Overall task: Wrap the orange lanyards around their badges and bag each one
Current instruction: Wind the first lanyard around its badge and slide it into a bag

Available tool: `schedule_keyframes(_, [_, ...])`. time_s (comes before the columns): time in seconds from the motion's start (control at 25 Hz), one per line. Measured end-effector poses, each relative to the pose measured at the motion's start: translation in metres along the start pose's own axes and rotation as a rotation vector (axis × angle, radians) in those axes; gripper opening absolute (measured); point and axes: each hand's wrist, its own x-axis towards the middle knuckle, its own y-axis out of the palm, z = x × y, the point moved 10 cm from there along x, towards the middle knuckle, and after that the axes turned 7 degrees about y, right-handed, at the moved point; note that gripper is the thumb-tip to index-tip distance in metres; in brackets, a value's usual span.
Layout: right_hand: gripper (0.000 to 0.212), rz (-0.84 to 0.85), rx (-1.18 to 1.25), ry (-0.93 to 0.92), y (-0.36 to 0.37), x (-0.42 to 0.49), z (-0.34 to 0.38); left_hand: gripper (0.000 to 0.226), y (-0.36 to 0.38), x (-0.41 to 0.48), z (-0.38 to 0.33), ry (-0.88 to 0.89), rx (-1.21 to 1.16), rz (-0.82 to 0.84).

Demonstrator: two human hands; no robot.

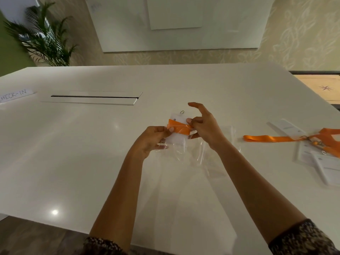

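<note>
Left grip (pixel 153 138), right grip (pixel 203 127): tight pinches.

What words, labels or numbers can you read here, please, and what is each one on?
"HECK-IN", its start cut off by the frame edge: paper strip at the far left of the table.
Loose badges on the right: print too blurred to read.
Held badge: only a small blue mark, unreadable.
Whiteboard: faint marks, illegible.

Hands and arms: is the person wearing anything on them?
The left hand and right hand are bare, no gloves, rings or watch visible. Forearms are uncovered; the left sleeve and right sleeve, dark with a light speckled pattern, end near the elbows.
</note>
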Motion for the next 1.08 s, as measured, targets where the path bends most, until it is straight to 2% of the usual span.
schedule_keyframes(0.08, [0.035,0.045,-0.038,-0.042,0.001,0.0,0.006,0.037,0.0,0.002,0.002,0.029,-0.116,-0.02])
schedule_keyframes(0.2, [0.027,0.097,-0.118,-0.054,0.002,0.0,0.009,0.041,-0.001,0.002,0.003,0.049,-0.139,-0.053])
schedule_keyframes(0.36, [0.013,0.078,-0.228,-0.052,0.002,-0.003,0.009,0.034,0.003,0.003,-0.001,0.091,-0.173,-0.135])
schedule_keyframes(0.56, [0.016,0.111,-0.287,-0.043,0.011,-0.01,0.007,0.025,0.004,0.004,-0.006,0.124,-0.176,-0.192])
schedule_keyframes(0.64, [0.026,0.098,-0.26,-0.07,0.012,-0.012,0.011,0.024,0.003,0.004,-0.009,0.143,-0.198,-0.208])
schedule_keyframes(0.72, [0.04,0.098,-0.228,-0.078,0.011,-0.009,0.014,0.026,0.003,0.004,-0.011,0.17,-0.209,-0.195])
schedule_keyframes(0.76, [0.04,0.093,-0.225,-0.083,0.01,-0.007,0.015,0.028,0.003,0.004,-0.012,0.185,-0.215,-0.177])
schedule_keyframes(0.92, [0.028,0.068,-0.25,-0.136,0.01,0.003,0.028,0.03,0.013,0.0,-0.016,0.234,-0.254,-0.068])
schedule_keyframes(1.08, [0.016,0.022,-0.344,-0.224,0.011,0.002,0.042,0.029,0.012,0.001,-0.018,0.258,-0.209,-0.072])
